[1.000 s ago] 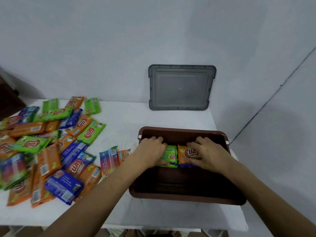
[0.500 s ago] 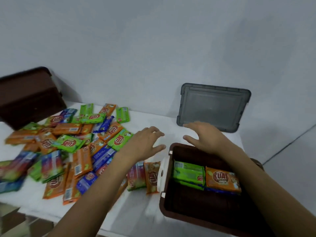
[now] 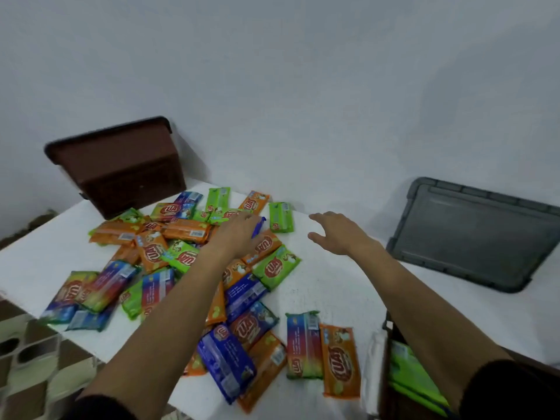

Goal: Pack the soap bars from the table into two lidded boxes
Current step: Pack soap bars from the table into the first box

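White table (image 3: 333,292) against a pale wall, and most of the job is still lying on it: the bars (image 3: 181,259) sprawl in a loose heap over its left half, orange, green and blue, many overlapping, with a few strays nearer the front edge. A second box (image 3: 121,171) leans tipped against the wall behind the heap, and a grey lid (image 3: 472,234) leans on the wall to the right.

A second ago both hands were down inside the box (image 3: 386,395), pressing bars into place. Now they are out of it and across the table, and the box has slid to the lower right corner of the view, with green bars (image 3: 409,377) lying inside; how full it is I can't tell, since most of it is cut off.

The left hand (image 3: 236,234) lies on the far side of the heap, fingers over a blue bar (image 3: 258,226); whether they have closed on it I cannot tell. The right hand (image 3: 336,234) hovers over bare table just right of the heap, fingers spread wide, holding nothing.

So one load looks settled and the next pick is starting. With the heap this big and one box apparently unused, I'd judge the packing is at an early stage
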Motion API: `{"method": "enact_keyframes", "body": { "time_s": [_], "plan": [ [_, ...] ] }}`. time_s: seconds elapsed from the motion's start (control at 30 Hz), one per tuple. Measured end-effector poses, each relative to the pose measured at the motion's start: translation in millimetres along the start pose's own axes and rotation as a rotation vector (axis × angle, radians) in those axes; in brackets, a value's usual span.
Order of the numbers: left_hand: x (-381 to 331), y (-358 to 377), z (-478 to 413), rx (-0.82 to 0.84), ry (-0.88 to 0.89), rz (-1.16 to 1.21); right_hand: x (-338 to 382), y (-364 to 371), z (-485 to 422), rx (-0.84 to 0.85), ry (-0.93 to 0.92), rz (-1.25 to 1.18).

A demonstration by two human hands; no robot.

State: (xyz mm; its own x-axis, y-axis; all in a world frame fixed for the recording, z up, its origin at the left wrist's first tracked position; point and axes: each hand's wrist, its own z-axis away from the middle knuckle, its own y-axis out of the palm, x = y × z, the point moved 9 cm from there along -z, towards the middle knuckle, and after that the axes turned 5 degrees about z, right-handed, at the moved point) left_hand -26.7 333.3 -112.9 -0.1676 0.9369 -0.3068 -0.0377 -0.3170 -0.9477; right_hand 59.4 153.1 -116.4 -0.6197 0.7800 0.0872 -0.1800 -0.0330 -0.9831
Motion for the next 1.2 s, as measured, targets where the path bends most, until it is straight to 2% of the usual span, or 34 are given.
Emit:
{"method": "enact_keyframes", "body": {
  "time_s": [0.23, 0.5, 0.77, 1.07, 1.2],
  "plan": [
    [58, 11, -33, 0.053, -0.106, 0.009, 24, 26, -82, 0.084, 0.034, -0.013],
    [98, 31, -55, 0.091, -0.123, -0.008, 47, 67, -134, 0.142, 0.073, -0.048],
    [107, 40, -66, 0.139, -0.090, -0.050, 52, 68, -143, 0.021, 0.153, -0.075],
    [108, 38, -76, 0.126, -0.076, -0.125, 45, 63, -141, 0.055, 0.231, -0.158],
    [106, 39, -78, 0.178, -0.106, -0.067, 39, 59, -130, 0.034, 0.230, -0.145]
  ]
}}
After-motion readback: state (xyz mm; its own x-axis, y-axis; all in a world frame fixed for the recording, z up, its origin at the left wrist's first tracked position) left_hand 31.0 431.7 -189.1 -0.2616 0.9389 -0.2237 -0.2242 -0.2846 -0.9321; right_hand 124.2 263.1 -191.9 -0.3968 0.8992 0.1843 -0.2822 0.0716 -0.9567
